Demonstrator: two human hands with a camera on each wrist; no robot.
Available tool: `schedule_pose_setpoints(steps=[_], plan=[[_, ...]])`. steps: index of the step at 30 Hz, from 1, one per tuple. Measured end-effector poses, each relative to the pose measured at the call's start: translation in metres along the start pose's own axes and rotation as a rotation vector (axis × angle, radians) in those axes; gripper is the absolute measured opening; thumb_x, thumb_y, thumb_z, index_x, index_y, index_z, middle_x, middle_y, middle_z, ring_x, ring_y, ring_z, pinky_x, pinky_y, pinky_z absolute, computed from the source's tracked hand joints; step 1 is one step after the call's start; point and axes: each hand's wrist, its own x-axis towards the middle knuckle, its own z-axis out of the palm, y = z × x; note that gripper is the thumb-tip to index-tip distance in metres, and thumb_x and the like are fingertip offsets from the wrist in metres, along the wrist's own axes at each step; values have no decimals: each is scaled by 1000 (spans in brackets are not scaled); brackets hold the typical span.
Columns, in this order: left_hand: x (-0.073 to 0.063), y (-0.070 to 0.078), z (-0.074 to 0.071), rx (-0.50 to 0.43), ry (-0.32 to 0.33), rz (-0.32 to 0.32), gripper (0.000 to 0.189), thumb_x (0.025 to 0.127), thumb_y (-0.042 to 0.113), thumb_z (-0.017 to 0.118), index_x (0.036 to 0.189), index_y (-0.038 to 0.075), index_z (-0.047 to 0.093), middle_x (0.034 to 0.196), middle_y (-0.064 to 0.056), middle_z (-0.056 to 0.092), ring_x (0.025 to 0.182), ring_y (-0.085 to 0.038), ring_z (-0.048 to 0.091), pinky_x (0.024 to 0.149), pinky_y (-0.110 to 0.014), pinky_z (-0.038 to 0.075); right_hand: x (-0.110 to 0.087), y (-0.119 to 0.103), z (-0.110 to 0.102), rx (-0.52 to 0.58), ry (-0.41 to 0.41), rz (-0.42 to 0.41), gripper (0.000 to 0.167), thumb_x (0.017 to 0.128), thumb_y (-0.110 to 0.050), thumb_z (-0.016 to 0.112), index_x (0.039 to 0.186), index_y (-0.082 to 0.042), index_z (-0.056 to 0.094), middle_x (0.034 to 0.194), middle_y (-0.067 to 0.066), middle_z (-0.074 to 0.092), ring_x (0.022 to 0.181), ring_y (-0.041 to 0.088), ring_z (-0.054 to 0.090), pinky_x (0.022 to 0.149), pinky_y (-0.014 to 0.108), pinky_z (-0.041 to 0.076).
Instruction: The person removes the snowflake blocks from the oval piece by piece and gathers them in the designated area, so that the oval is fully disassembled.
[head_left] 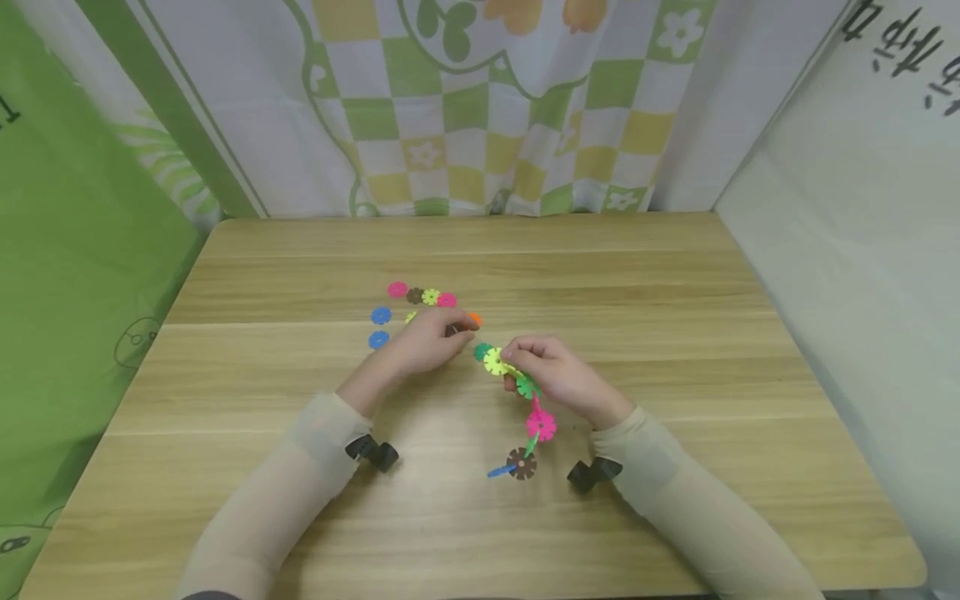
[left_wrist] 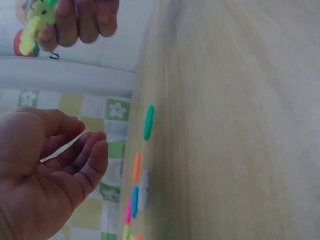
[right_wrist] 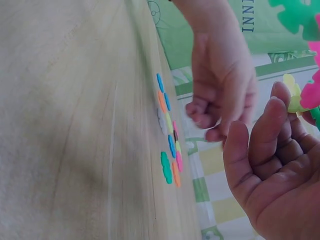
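My right hand [head_left: 558, 373] pinches the upper end of a chain of notched plastic discs at a yellow disc [head_left: 494, 362]. From there the chain runs down through a green disc [head_left: 527, 387], a pink disc [head_left: 541, 425] and a brown disc [head_left: 522, 463] to a blue disc [head_left: 501, 472] seen edge-on. My left hand [head_left: 435, 340] hovers over the loose discs, fingers loosely bent; the left wrist view shows nothing between thumb and fingertips. A dark green disc [left_wrist: 149, 122] lies flat on the table between the hands, near an orange disc [left_wrist: 137, 167].
Several loose discs lie beyond and left of my left hand, among them a pink disc [head_left: 397, 289] and a blue disc [head_left: 378, 340]. The wooden table [head_left: 675, 317] meets a checked curtain [head_left: 480, 125] at its back edge and a white panel [head_left: 840, 217] at right.
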Motion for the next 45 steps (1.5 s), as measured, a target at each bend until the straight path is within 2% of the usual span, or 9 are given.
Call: schedule_pose_setpoints(steps=[4, 7, 12, 15, 18, 25, 29, 37, 45], plan=[[-13, 11, -3, -72, 25, 96, 28, 98, 23, 59, 121, 7, 67, 104, 3, 65, 84, -13, 61, 70, -30, 54, 0, -1, 1, -4, -4, -8, 36, 104, -31, 48, 91, -2, 64, 84, 13, 63, 78, 23, 56, 78, 38, 48], [-22, 23, -2, -103, 39, 251, 28, 95, 20, 66, 120, 7, 67, 106, 1, 65, 83, -10, 63, 72, -28, 54, 0, -1, 1, -3, -7, -18, 36, 104, -29, 49, 93, 1, 65, 85, 14, 63, 78, 23, 56, 77, 37, 48], [-31, 38, 6, -99, 35, 524, 42, 80, 12, 83, 119, 5, 67, 112, -3, 66, 83, -10, 61, 71, -28, 55, 1, 1, 3, -27, -7, -41, 32, 103, -25, 54, 94, 3, 67, 84, 16, 62, 74, 21, 51, 69, 32, 46], [-34, 42, 10, -53, 53, 598, 40, 79, 13, 84, 116, 7, 69, 111, 1, 68, 84, -8, 58, 70, -27, 53, 1, 1, 5, -32, -10, -31, 28, 102, -25, 56, 95, -2, 70, 85, 14, 65, 73, 19, 54, 67, 29, 47], [-37, 43, 11, -30, 84, 612, 33, 82, 13, 81, 112, 7, 71, 106, 2, 69, 83, -7, 57, 68, -28, 52, 0, 0, 5, -35, -13, -29, 27, 102, -25, 55, 98, -3, 71, 87, 13, 69, 79, 21, 61, 74, 31, 51], [-41, 39, 9, -34, 218, 603, 23, 80, 6, 81, 101, 4, 72, 88, 1, 67, 75, -15, 56, 63, -34, 52, -4, -4, 3, -75, -16, -37, 31, 103, -30, 53, 107, -4, 70, 86, 13, 70, 84, 42, 62, 84, 44, 50], [-42, 38, 9, -39, 273, 604, 22, 79, 8, 82, 99, 6, 73, 85, 2, 65, 72, -14, 57, 62, -37, 53, -5, -5, 2, -118, -7, -20, 33, 102, -33, 52, 108, -6, 71, 85, 10, 70, 90, 36, 65, 87, 44, 49], [-43, 38, 13, -48, 320, 602, 17, 79, 8, 82, 94, 5, 75, 95, -2, 70, 81, -10, 63, 66, -31, 56, -3, -3, 3, -120, -1, 5, 33, 103, -34, 51, 107, -9, 72, 83, 10, 71, 91, 31, 64, 86, 43, 47], [-42, 37, 16, -1, 375, 662, 17, 76, 7, 84, 90, 6, 76, 94, -2, 70, 86, -14, 64, 73, -24, 53, -4, -5, 4, -66, -38, 26, 39, 104, -38, 48, 107, -7, 71, 81, 14, 68, 84, 39, 61, 85, 43, 47]])
